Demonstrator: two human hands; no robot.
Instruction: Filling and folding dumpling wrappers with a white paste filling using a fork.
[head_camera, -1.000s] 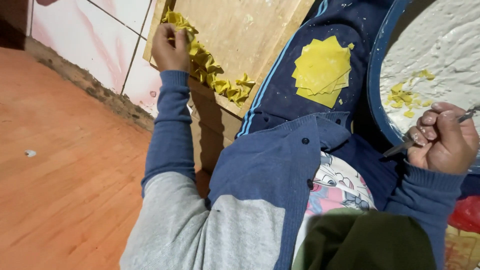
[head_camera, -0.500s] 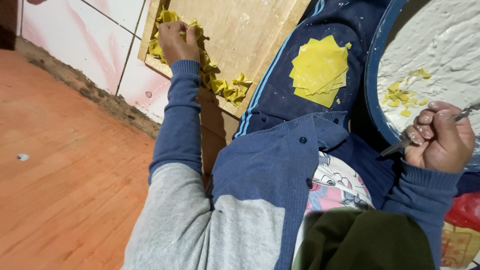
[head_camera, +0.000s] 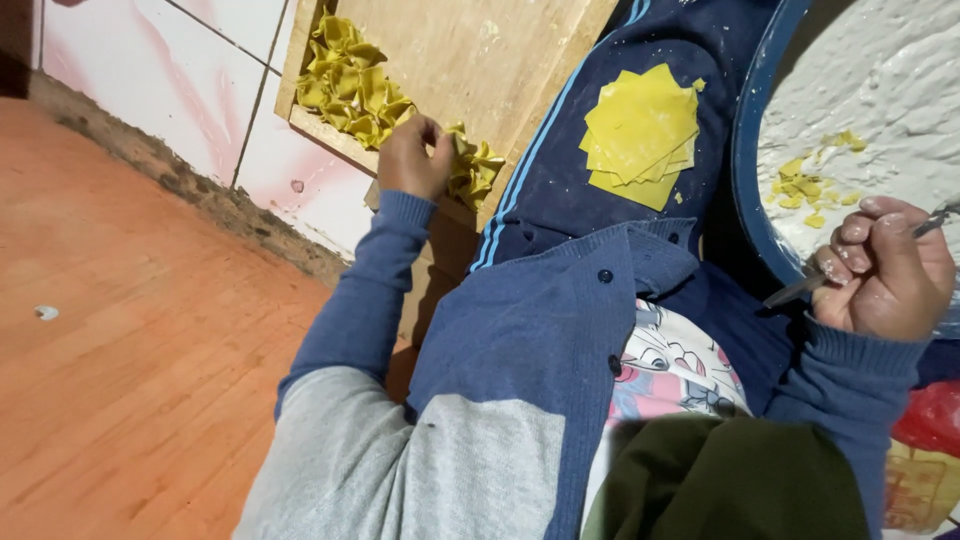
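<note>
Orange floor at left, tiled wall upper left, wooden board (head_camera: 500, 60) top centre w/ folded yellow dumplings (head_camera: 350, 80).
Left hand (head_camera: 412, 158) closed round a dumpling (head_camera: 470, 165) at board's lower edge; right hand (head_camera: 885, 270) at frame right grips thin metal utensil (head_camera: 800, 290) by blue-rimmed floury tray (head_camera: 745, 150). Yellow wrapper stack (head_camera: 640, 135) on lap betw. them.

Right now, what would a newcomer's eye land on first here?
Bright yellow folded dumplings lined along a wooden board at top, where the left hand touches them. Then the stack of yellow wrappers on the lap, and the right hand gripping a metal utensil by a blue-rimmed basin.
</note>
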